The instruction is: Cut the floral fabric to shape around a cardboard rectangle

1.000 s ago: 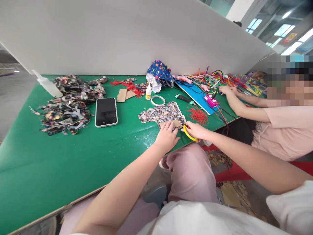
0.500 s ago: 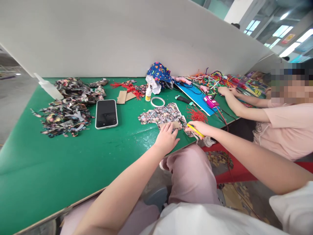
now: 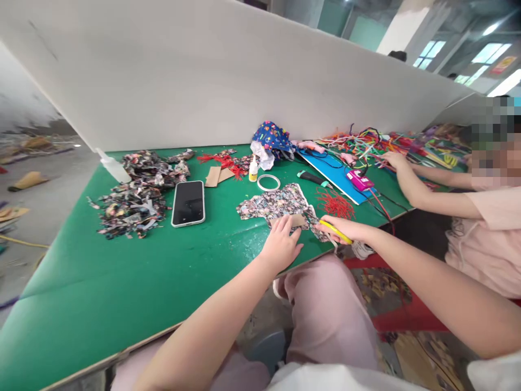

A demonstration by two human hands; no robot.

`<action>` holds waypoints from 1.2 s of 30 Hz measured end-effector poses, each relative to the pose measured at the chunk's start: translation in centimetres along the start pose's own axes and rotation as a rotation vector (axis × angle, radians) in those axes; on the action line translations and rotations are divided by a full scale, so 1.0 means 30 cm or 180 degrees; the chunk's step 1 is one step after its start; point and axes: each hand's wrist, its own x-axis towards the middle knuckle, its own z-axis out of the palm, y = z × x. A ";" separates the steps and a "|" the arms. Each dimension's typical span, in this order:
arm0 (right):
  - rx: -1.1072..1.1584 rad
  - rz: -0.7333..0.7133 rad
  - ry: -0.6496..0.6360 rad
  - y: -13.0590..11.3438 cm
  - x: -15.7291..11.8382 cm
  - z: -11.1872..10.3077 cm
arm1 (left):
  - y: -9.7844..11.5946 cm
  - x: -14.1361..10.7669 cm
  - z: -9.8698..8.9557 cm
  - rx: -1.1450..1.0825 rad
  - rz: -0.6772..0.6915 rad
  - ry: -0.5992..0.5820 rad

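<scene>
Black floral fabric (image 3: pixel 283 201) lies jagged — left grip (image 3: pixel 282 244) spread, right grip (image 3: pixel 350 228) clasping yellow handle (image 3: pixel 336 231).

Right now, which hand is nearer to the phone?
Left. The left hand is to the phone's right, its fingers on the cardboard strip. The right hand is farther off, beyond the left one, gripping a yellow handle.

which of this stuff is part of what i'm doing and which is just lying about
Likely in the job:
- patterned fabric
- cardboard strip, pressed by your left hand
- yellow-handled tool in your right hand

Seemingly just lying about:
- phone
- blue flowered cloth

Can't tell:
- small bottle
- red strings
</scene>
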 end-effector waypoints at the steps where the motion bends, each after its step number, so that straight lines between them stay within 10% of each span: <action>1: 0.0067 -0.0001 -0.0083 0.011 0.000 -0.008 | 0.000 0.001 -0.002 -0.0005 0.0009 -0.0013; 15: 0.0638 0.0124 -0.0430 0.080 0.016 -0.084 | 0.002 0.014 -0.003 0.0024 -0.0029 -0.0211; 36: -0.1937 -0.0615 -0.0488 0.016 0.081 -0.241 | 0.050 0.079 -0.048 0.0265 -0.0249 -0.0618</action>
